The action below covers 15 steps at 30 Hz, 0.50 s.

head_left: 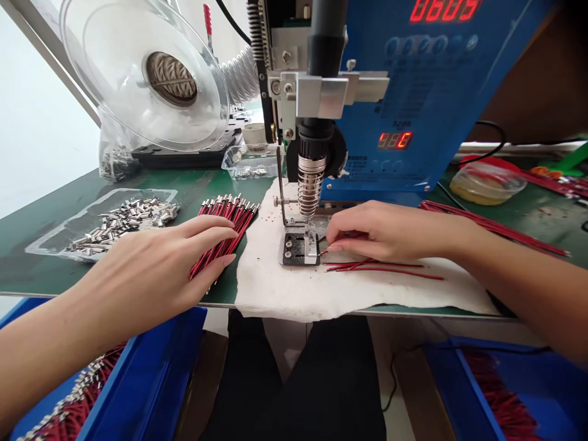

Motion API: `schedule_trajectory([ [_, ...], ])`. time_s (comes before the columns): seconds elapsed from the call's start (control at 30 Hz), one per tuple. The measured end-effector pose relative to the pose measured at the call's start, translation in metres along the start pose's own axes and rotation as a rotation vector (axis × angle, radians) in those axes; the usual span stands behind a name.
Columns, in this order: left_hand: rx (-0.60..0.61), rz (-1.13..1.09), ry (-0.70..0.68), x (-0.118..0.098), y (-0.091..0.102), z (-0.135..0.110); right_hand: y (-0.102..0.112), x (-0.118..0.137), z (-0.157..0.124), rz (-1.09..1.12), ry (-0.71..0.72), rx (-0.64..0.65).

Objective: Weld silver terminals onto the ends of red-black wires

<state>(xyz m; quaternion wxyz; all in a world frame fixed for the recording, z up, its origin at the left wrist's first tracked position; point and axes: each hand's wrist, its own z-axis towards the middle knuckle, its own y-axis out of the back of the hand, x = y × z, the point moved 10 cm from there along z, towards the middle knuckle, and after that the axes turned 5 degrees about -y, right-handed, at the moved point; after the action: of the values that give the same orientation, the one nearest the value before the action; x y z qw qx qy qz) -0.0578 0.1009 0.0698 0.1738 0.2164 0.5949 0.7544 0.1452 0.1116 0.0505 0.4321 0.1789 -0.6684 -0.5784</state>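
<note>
Reaching in from the lower left corner, the person's bare left forearm (59,349) leads to the left hand (160,257), whose thumb and fingers stand apart over a bundle of red-and-black wires (229,214) left of centre. Whether the fingertips press on it cannot be told; the spread suggests steadying or tidying rather than gripping. The bundle's metal-tipped ends lie together toward the far side, probably to keep them aligned.

At centre right, the right hand (381,229) is closed in a narrow pinch on a single wire (324,252), most of it hidden by the fingers. Gripping so near the end seems meant for control, since the tip points at the small black fixture (294,248) directly below the spring-wrapped nozzle (311,180) of the blue machine (390,73).

Loose wires (390,269) lie below that hand, on a pale cloth (285,297) that likely shields the green table (59,190). They lie roughly crosswise, near ends toward the fixture, which would make them easy to pick up. Farther left, metal connectors (119,223) fill a clear tray (39,247), apparently placed within the left hand's reach.
</note>
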Motion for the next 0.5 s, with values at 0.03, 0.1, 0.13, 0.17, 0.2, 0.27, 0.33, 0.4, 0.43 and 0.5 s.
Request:
schedule_trajectory([
  [0.03, 0.021, 0.024, -0.027, 0.000, -0.004, -0.001, 0.000, 0.000, 0.000, 0.001, -0.002, -0.001],
  [0.1, 0.099, 0.083, -0.055, 0.003, -0.014, -0.003, 0.000, -0.001, 0.001, 0.003, -0.004, -0.005],
  [0.13, 0.145, 0.085, -0.057, 0.004, -0.019, -0.004, 0.000, -0.001, 0.001, 0.004, -0.004, -0.009],
  [0.17, 0.193, 0.084, -0.062, 0.005, -0.024, -0.004, 0.001, -0.001, 0.001, 0.004, -0.002, -0.013],
  [0.2, 0.235, 0.083, -0.067, 0.006, -0.027, -0.005, 0.001, -0.001, 0.001, 0.003, 0.001, -0.019],
  [0.27, 0.288, 0.077, -0.079, 0.006, -0.031, -0.006, 0.003, 0.000, 0.001, -0.002, 0.008, -0.029],
  [0.33, 0.306, 0.060, -0.080, 0.007, -0.032, -0.007, 0.004, 0.002, 0.002, -0.008, 0.019, -0.040],
  [0.4, 0.312, 0.021, -0.084, 0.007, -0.033, -0.008, 0.006, 0.004, 0.001, -0.011, 0.032, -0.062],
  [0.43, 0.318, 0.005, -0.085, 0.007, -0.034, -0.008, 0.007, 0.005, 0.001, -0.011, 0.041, -0.074],
  [0.5, 0.327, -0.018, -0.085, 0.006, -0.036, -0.009, 0.010, 0.008, -0.001, -0.014, 0.062, -0.102],
])
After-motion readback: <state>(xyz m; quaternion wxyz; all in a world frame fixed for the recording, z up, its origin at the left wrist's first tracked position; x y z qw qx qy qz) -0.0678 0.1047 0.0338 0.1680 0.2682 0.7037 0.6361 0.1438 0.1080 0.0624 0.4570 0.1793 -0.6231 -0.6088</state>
